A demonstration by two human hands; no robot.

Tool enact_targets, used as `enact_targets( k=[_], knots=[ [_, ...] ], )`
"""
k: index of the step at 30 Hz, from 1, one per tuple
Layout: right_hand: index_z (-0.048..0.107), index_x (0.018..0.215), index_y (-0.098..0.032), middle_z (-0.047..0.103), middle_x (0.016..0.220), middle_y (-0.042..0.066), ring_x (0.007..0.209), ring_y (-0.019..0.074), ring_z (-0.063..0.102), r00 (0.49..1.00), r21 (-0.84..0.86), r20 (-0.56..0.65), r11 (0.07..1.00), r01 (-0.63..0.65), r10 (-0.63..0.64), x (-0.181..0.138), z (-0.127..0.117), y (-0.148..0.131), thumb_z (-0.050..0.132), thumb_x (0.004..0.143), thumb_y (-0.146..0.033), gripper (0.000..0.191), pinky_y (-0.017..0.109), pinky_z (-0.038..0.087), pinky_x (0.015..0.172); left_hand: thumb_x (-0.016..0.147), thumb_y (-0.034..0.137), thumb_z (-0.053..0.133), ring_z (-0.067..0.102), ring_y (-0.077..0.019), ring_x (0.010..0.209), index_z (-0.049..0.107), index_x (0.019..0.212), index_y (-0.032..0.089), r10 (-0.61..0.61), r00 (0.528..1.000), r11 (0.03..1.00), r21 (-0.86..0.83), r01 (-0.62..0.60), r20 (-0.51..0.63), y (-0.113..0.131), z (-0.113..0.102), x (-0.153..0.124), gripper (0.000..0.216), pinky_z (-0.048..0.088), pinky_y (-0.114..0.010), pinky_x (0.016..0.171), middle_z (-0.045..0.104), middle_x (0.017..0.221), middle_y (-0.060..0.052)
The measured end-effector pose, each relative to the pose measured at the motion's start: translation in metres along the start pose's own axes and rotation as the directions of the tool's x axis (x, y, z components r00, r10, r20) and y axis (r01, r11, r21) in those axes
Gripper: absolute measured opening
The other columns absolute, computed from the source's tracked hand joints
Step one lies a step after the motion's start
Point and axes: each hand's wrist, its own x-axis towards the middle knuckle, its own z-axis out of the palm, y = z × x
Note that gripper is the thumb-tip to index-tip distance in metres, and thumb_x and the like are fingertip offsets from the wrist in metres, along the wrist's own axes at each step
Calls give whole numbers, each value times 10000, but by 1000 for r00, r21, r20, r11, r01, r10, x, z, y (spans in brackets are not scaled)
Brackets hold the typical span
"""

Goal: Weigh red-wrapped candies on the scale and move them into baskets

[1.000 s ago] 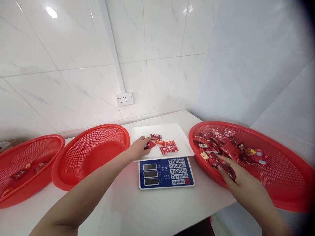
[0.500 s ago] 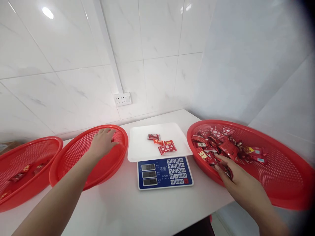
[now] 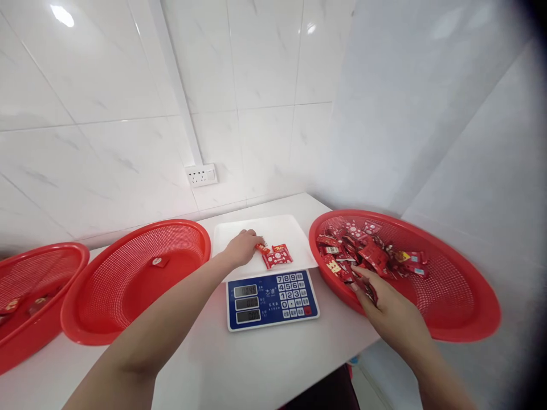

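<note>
Left hand [image 3: 243,248] back from middle basket [image 3: 137,290] to scale pan [image 3: 239,228]; small red packet [image 3: 160,262] now lies in that basket. Left basket [image 3: 34,336] cut off by frame edge; I find display digits [image 3: 247,291] hard to read. Left fingers bunched together, hiding most of packet beneath; can't tell if clamped. Orange packet [image 3: 262,249] at fingertips, dotted packet [image 3: 277,258] just right of it on pan. Right hand [image 3: 395,299] half curled, thumb and fingers apart, dark packets [image 3: 366,286] between; grip hidden. Candy heap [image 3: 374,253] lies just beyond, inside right basket [image 3: 448,313].
</note>
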Motion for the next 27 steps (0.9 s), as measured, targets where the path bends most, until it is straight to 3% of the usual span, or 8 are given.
enact_targets(
  k=[4, 8, 11, 14, 17, 21, 24, 27],
  knots=[
    [534, 1234, -230, 616, 1232, 66, 1046, 272, 619, 1000, -8, 19, 1000, -5, 5, 0, -1, -2, 351, 877, -444, 455, 382, 540, 755, 781, 119, 507, 597, -208, 973, 707, 992, 239, -46, 997, 999, -14, 45, -59, -9, -11, -11, 315, 462, -304, 885, 652, 1017, -62],
    [542, 1231, -221, 610, 1238, 81, 1051, 291, 615, 1000, -15, 14, 1000, 5, -5, 0, -2, -2, 348, 879, -446, 461, 395, 542, 739, 815, 165, 455, 587, -213, 992, 698, 988, 249, -173, 968, 985, -13, 174, -181, -32, -45, -50, 310, 471, -305, 867, 632, 1056, -50],
    [549, 1229, -231, 626, 1213, 80, 1024, 294, 627, 1000, -17, 6, 1000, 15, -15, 0, -2, -2, 357, 877, -436, 451, 394, 547, 713, 829, 176, 409, 552, -268, 1060, 666, 1045, 200, -322, 913, 942, 15, 336, -252, -59, -73, -89, 337, 462, -379, 885, 582, 1158, -95],
    [547, 1228, -237, 632, 1204, 71, 1039, 286, 621, 1000, -18, 8, 1000, 20, -20, 0, -2, -3, 373, 869, -410, 435, 383, 546, 724, 784, 171, 470, 461, -373, 1178, 649, 1051, 143, -420, 874, 894, 55, 445, -245, -72, -86, -113, 322, 411, -504, 929, 549, 1224, -153],
    [535, 1234, -232, 619, 1225, 69, 1045, 280, 619, 1000, -15, 24, 1000, 2, -2, 1, -2, -5, 368, 868, -403, 436, 384, 540, 746, 835, 271, 462, 435, -328, 1236, 578, 1170, 169, -354, 920, 932, 25, 363, -169, -51, -75, -108, 369, 407, -467, 965, 497, 1332, -132],
    [504, 1263, -224, 581, 1278, 67, 1093, 281, 591, 998, -26, 59, 1000, -18, 19, 0, -3, -7, 343, 878, -426, 463, 393, 527, 774, 904, 430, 379, 456, -193, 1234, 501, 1255, 219, -124, 990, 992, -42, 122, -66, 9, -38, -65, 427, 379, -312, 1015, 525, 1334, -51],
    [489, 1278, -246, 578, 1284, 52, 1108, 264, 583, 998, -21, 67, 1000, -14, 16, -2, -3, -6, 336, 886, -433, 461, 382, 517, 797, 915, 416, 371, 417, -211, 1263, 434, 1322, 201, 11, 1000, 999, -45, -12, -22, 44, -11, -29, 465, 348, -336, 1030, 511, 1345, -77],
    [488, 1281, -259, 600, 1254, 47, 1091, 250, 593, 999, -5, 49, 1000, 13, -13, -3, -2, -4, 350, 886, -416, 447, 372, 515, 792, 894, 387, 423, 479, -266, 1182, 460, 1293, 173, 69, 998, 997, -28, -69, 8, 60, 5, -4, 454, 390, -387, 968, 569, 1247, -123]
  ],
)
